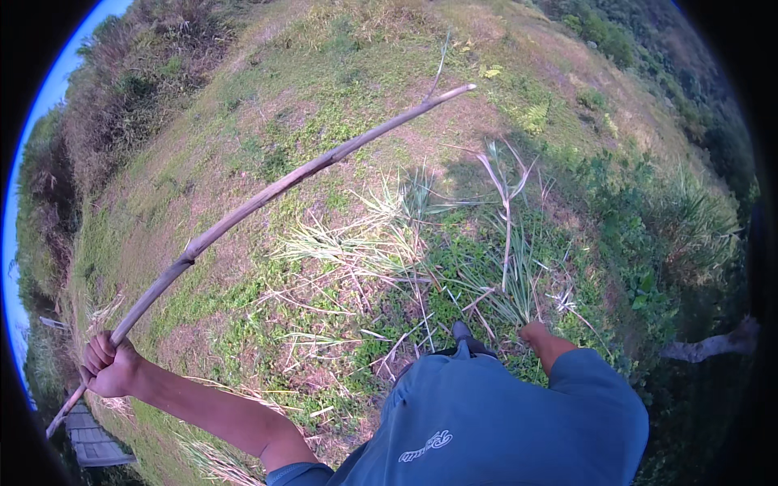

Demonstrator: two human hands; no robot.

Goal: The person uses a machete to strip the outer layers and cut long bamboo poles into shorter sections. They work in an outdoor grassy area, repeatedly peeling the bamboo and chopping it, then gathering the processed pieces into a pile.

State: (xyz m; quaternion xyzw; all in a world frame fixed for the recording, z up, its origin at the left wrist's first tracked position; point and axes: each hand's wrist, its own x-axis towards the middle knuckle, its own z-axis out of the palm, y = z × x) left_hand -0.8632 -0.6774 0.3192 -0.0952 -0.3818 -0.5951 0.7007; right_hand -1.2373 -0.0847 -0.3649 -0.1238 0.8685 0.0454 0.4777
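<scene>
Seen from the head, looking down at a grassy slope.

Left hand (109,366) low at the left side, fist shut tight around a long, thin, bent brown wooden stick (267,193). Grip near the bottom end of the stick, with a short bit poking out below the fist. From there, running up and to the right, high over the ground, tip ending near the top middle.

Right hand (535,334) lower right of the middle, down among a tuft of tall pale green grass stalks (507,235). Fingers hidden in the stalks, so cannot tell if shut or open. Touching the bottom of the tuft, it seems. Stalks standing up from the hand, tips spreading out at the top.

Blue shirt sleeve and body (486,421) filling the bottom middle. Dark shoe tip (463,330) just above the shirt, beside the right hand.

Cut, dry yellow grass blades (356,251) lying flat on the ground between the two hands. Green weeds and brown dirt patches all around. Thick dark bushes (130,89) far at the top left. Grey wooden boards (91,437) at the bottom left corner, under the stick's lower end.
</scene>
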